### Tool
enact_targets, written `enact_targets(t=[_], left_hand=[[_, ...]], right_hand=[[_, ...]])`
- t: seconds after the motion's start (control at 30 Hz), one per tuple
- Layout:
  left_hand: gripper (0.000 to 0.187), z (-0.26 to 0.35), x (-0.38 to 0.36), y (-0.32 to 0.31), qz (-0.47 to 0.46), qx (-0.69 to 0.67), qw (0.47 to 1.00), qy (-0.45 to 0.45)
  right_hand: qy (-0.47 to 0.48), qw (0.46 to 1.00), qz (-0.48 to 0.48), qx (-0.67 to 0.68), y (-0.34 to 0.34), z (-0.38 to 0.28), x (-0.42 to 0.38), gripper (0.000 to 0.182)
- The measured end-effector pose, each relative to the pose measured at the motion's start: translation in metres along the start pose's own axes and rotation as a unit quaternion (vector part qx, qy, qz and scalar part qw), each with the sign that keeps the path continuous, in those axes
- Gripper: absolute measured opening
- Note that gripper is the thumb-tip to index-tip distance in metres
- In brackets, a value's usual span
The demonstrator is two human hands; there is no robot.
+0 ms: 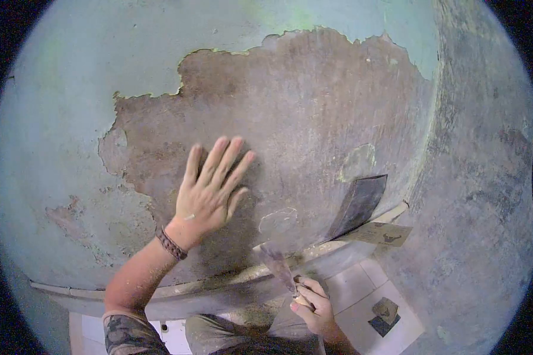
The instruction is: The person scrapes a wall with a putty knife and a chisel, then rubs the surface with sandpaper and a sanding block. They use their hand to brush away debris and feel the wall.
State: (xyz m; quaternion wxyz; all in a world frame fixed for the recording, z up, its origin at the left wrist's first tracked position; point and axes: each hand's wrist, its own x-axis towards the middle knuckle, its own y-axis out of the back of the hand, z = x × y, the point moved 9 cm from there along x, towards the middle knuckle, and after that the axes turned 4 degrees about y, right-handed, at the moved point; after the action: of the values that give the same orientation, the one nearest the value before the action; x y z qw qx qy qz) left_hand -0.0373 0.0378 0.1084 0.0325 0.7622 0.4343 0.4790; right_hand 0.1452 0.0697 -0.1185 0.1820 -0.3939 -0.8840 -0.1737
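My left hand (206, 198) is spread against the bare brownish patch of the wall (314, 112), fingers apart and holding nothing. Lower down, my right hand (315, 303) grips the handle of a scraper (276, 267), whose wide blade points up and left toward the ledge (207, 286). Peeling light green paint (100, 47) borders the patch with a ragged edge. Right of the scraper, a dark sandpaper sheet (361, 204) leans on the wall, and a brown printed sheet (385, 234) lies on the ledge beside it.
A rough grey wall (485, 177) stands on the right, meeting the painted wall at a corner. The ledge runs along the wall's bottom. Below are floor tiles (361, 278) with a small dark piece of sandpaper (385, 316), and my legs (225, 334).
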Motion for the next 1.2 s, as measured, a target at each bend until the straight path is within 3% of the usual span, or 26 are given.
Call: enact_targets(t=[0.07,0.2,0.27,0.3,0.4,0.5,0.67,0.73,0.8,0.87,0.9,0.97,1.0,1.03,1.07,1.13,1.2], left_hand=[[0.061,0.007,-0.025,-0.015,-0.015,-0.005,1.0,0.006],[0.064,0.017,-0.075,-0.037,-0.034,0.001,0.999,0.0],[0.064,0.014,-0.094,-0.044,-0.032,0.004,0.999,0.007],[0.064,0.011,-0.1,-0.043,-0.019,-0.012,1.0,0.013],[0.061,-0.007,-0.094,-0.027,0.0,-0.02,0.999,0.035],[0.06,-0.043,-0.051,0.004,0.039,-0.021,0.995,0.085],[0.061,-0.088,0.001,0.047,0.119,-0.016,0.985,0.123],[0.062,-0.101,-0.002,0.056,0.174,0.003,0.967,0.187],[0.065,-0.09,-0.022,0.042,0.168,-0.011,0.96,0.222],[0.065,-0.066,-0.047,0.017,0.107,-0.06,0.971,0.204],[0.065,-0.057,-0.064,0.011,0.105,-0.061,0.971,0.205],[0.063,-0.026,-0.086,-0.013,-0.012,-0.108,0.991,0.079],[0.063,-0.029,-0.09,-0.013,-0.013,-0.109,0.991,0.078],[0.062,-0.03,-0.09,-0.011,-0.012,-0.128,0.99,0.061],[0.062,-0.032,-0.088,-0.007,-0.011,-0.147,0.988,0.046],[0.062,-0.06,-0.064,0.02,0.021,-0.124,0.989,0.079],[0.064,-0.089,-0.049,0.047,0.089,-0.005,0.984,0.157]], right_hand=[[-0.021,0.999,0.019,0.024,0.0,-0.001,0.0,0.043],[0.001,0.999,-0.037,0.003,-0.01,-0.009,0.007,0.049],[-0.159,0.975,-0.03,0.15,-0.019,0.008,-0.004,0.052],[-0.159,0.975,-0.038,0.148,-0.021,0.017,-0.006,0.052],[-0.125,0.974,-0.093,0.162,-0.037,0.042,-0.007,0.052],[-0.112,0.981,-0.064,0.142,-0.046,0.034,0.0,0.042],[-0.081,0.961,-0.007,0.265,-0.054,0.004,0.014,0.05],[-0.077,0.951,-0.002,0.298,-0.054,-0.006,0.021,0.053],[-0.078,0.94,0.002,0.332,-0.053,-0.016,0.033,0.056],[-0.003,0.929,-0.032,0.368,-0.052,-0.041,0.05,0.058],[-0.035,0.907,-0.065,0.415,-0.055,-0.035,0.059,0.064],[-0.046,0.926,-0.032,0.374,-0.05,-0.074,0.071,0.064],[-0.053,0.942,0.0,0.333,-0.045,-0.085,0.074,0.065],[-0.017,0.905,-0.046,0.422,-0.051,-0.084,0.081,0.066],[-0.019,0.906,-0.047,0.42,-0.052,-0.08,0.084,0.066],[-0.003,0.861,-0.108,0.498,-0.063,-0.088,0.087,0.07],[-0.009,0.861,-0.096,0.499,-0.07,-0.094,0.087,0.071]])
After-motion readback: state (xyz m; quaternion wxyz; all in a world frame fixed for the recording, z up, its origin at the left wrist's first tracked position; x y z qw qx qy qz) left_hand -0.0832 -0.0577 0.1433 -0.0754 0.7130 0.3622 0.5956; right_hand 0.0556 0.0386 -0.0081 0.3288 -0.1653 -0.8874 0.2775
